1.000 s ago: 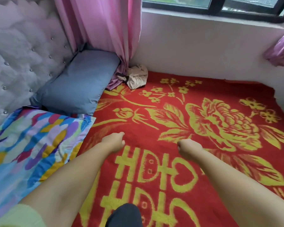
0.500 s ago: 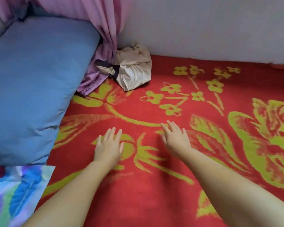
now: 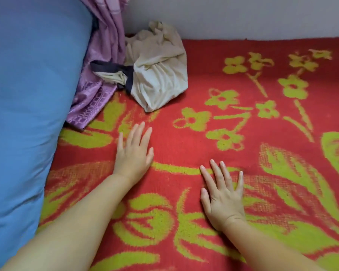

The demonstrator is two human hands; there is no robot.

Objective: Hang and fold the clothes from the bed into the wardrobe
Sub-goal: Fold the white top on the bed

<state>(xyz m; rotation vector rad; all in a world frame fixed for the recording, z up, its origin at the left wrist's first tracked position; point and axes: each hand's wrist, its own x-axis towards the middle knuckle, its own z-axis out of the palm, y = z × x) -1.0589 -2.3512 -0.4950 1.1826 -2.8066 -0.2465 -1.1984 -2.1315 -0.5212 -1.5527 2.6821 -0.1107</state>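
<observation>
A crumpled beige garment with a dark band (image 3: 157, 71) lies bunched at the far edge of the bed, against the wall and beside the curtain. My left hand (image 3: 134, 151) lies flat on the red and yellow blanket (image 3: 184, 145), fingers straight, a short way in front of the garment. My right hand (image 3: 222, 194) also rests flat on the blanket, nearer to me and to the right, fingers spread. Neither hand holds anything.
A large blue pillow (image 3: 27, 106) fills the left side. The hem of a pink curtain (image 3: 100, 75) hangs between the pillow and the garment. A pale wall (image 3: 243, 16) runs along the far edge of the bed.
The view has closed in on the far corner of the bed. My hands went from fists to flat on the blanket and moved forward, the left one now nearer the beige garment.
</observation>
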